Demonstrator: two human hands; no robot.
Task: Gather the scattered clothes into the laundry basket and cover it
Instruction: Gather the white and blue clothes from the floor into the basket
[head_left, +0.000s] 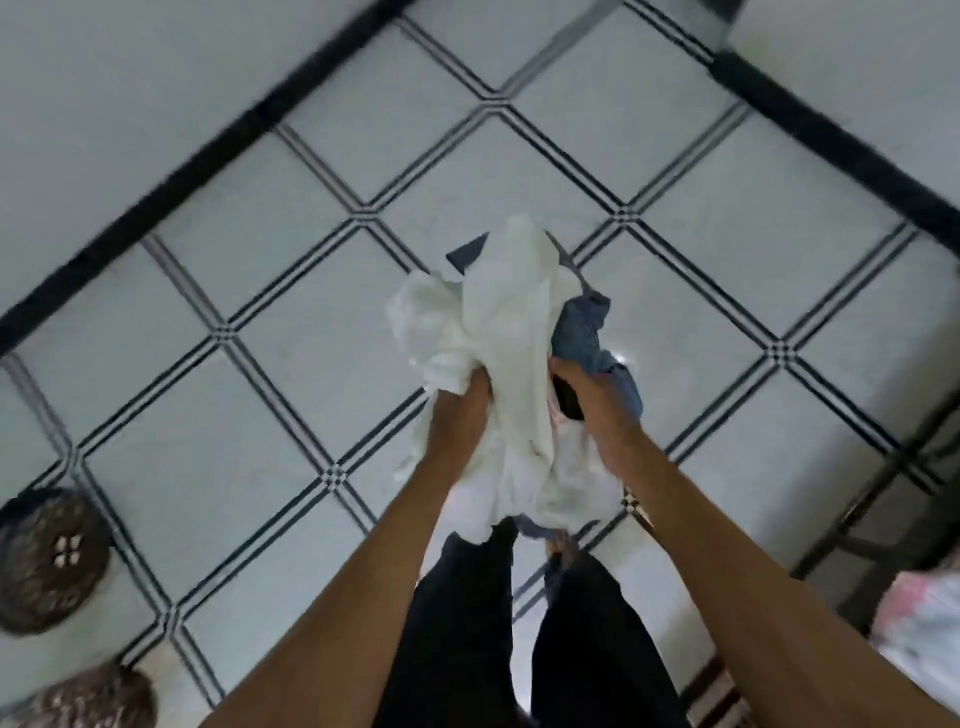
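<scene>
I hold a bundle of clothes in front of me above the tiled floor. A large white garment (498, 332) makes up most of it, with a blue denim piece (584, 327) tucked at its right side and a dark scrap showing at the top. My left hand (462, 410) grips the white cloth from the left. My right hand (592, 400) clutches the bundle's right side, with something dark under the fingers. A dark woven round thing, perhaps the basket lid (49, 561), lies at the far left. A second woven piece (88, 699) sits at the bottom left corner.
Pale floor tiles (291, 405) with black striped joints spread all around. A black skirting line (171, 182) runs along the walls. A dark metal furniture frame (883, 499) stands at right, with a pink and white patterned cloth (919, 618) beside it. My dark trousers (467, 623) fill the bottom.
</scene>
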